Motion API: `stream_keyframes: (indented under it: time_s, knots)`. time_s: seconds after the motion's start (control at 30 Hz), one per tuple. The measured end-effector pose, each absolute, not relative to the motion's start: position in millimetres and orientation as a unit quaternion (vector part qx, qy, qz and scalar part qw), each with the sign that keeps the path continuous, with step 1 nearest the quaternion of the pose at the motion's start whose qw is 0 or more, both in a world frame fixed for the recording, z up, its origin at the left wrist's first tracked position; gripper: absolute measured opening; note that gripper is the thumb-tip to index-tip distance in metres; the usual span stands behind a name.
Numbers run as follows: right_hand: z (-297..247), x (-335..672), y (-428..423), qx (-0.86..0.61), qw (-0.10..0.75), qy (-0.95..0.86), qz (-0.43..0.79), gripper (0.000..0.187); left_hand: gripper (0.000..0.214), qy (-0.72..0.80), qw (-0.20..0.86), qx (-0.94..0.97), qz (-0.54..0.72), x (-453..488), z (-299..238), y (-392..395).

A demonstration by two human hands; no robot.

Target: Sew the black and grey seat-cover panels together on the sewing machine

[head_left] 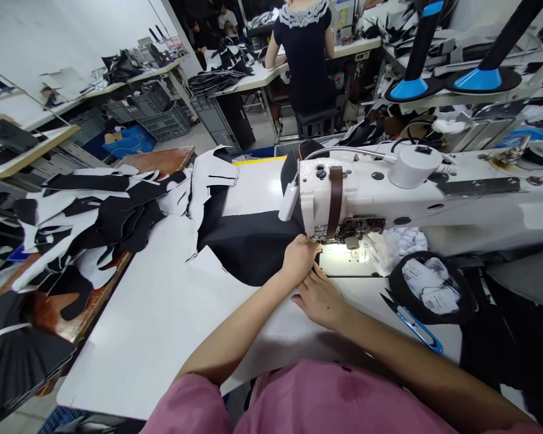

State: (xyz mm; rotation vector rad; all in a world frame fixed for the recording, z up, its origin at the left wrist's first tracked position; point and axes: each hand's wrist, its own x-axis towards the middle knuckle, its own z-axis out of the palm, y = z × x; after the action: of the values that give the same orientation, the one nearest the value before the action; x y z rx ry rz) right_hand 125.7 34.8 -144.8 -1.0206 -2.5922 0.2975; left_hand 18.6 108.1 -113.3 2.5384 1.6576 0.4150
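Observation:
My left hand [300,260] is closed on the right edge of a black fabric piece [253,244], right beside the lit needle area of a white sewing machine [362,181]. Just below it, my right hand [323,298] lies on the machine bed's front edge, its fingers stretched toward the left fingertips and its thumb apart. The fabric spreads leftward over the white table [163,337], joined to or overlapped by white-backed pieces [208,181]. Whatever lies under the presser foot is hidden by my left hand and the machine head.
Blue-handled thread snips [419,328] and a round black holder with white labels [434,286] are at the right. Cut black and white pieces [104,211] are heaped on a wooden surface at the left. Thread cones [416,60] stand behind; a person [304,60] sits farther back.

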Motion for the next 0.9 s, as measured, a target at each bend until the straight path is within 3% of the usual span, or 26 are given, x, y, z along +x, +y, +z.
stream_keyframes:
  time_s: [0.33,0.57,0.83,0.9]
  knots:
    - [-135,130,43,-0.332,0.184,-0.915,0.134,0.043,0.03,0.515,0.074,0.845,0.122,14,-105,86]
    - [-132,136,47,-0.337,0.175,-0.915,0.134,0.055,0.034,0.53,0.086,0.825,0.177,12,-109,102]
    - [-134,134,44,-0.348,0.186,-0.911,0.123,0.06,0.03,0.481,0.204,0.819,0.235,-10,-90,106]
    - [-139,134,42,-0.341,0.201,-0.914,0.092,0.064,0.031,0.495,0.179,0.801,0.285,-33,-76,117]
